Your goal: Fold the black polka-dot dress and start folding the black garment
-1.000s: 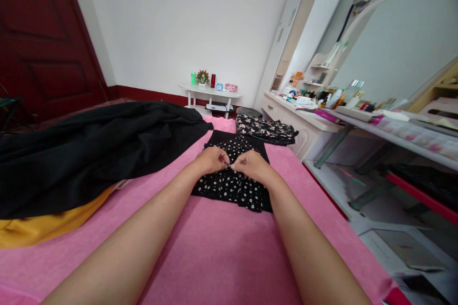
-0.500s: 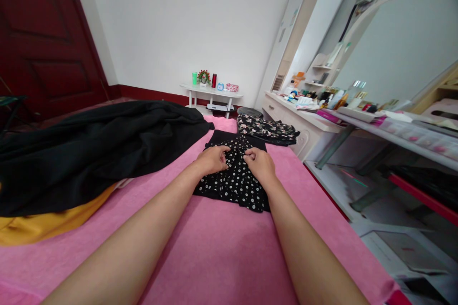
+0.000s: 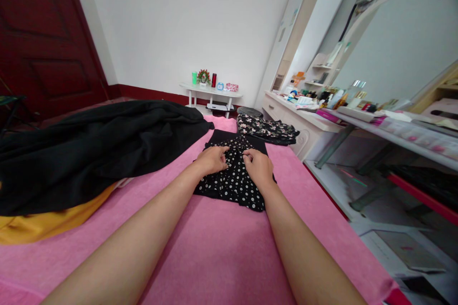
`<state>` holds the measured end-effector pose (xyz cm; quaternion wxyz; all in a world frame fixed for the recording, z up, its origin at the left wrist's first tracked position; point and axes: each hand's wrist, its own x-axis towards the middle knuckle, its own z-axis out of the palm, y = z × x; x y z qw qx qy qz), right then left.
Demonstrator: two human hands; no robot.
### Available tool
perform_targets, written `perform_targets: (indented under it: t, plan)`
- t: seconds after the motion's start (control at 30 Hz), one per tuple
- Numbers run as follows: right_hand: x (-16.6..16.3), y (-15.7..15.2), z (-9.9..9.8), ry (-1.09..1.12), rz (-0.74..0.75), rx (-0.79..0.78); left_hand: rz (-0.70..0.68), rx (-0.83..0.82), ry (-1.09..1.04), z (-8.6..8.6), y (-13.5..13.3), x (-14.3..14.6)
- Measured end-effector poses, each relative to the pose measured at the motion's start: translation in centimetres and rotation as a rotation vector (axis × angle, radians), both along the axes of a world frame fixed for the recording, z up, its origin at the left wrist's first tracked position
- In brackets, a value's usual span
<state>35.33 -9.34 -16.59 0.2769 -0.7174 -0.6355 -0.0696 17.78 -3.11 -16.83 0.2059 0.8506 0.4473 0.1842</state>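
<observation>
A black garment with white dots (image 3: 232,186) lies on the pink bed cover, its collar end pointing away from me. My left hand (image 3: 212,159) rests on its left side, fingers curled into the cloth and the index finger reaching toward the middle. On the other side, my right hand (image 3: 258,167) pinches the fabric near the centre with thumb and index finger. A narrow gap of dotted cloth separates the two hands. Beneath the far end shows a plain black cloth (image 3: 218,136). Exactly what lies between the fingertips is partly hidden.
A big black cloth (image 3: 107,147) over a yellow one (image 3: 57,226) lies to the left on the pink cover (image 3: 214,248). Folded floral clothing (image 3: 268,128) sits at the far right corner. A dressing table (image 3: 307,119) crowded with bottles stands right; a small white table (image 3: 200,88) stands behind.
My right hand has shifted slightly left and now covers a little more of the garment's right edge. The left hand stays almost in place.
</observation>
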Motion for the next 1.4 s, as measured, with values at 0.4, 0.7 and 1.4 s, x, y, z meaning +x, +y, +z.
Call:
perform_targets:
  t: [0.4,0.7,1.4]
  plan:
    - [-0.08,-0.16,0.11,0.016,0.004,-0.016,0.011,-0.024,-0.036,0.05,-0.18,0.09]
    - [-0.08,-0.15,0.04,0.006,0.002,-0.016,0.011,-0.009,-0.062,-0.15,-0.23,0.13]
    - [0.06,-0.15,0.01,0.035,0.015,-0.003,0.021,-0.031,-0.072,-0.23,-0.15,0.14]
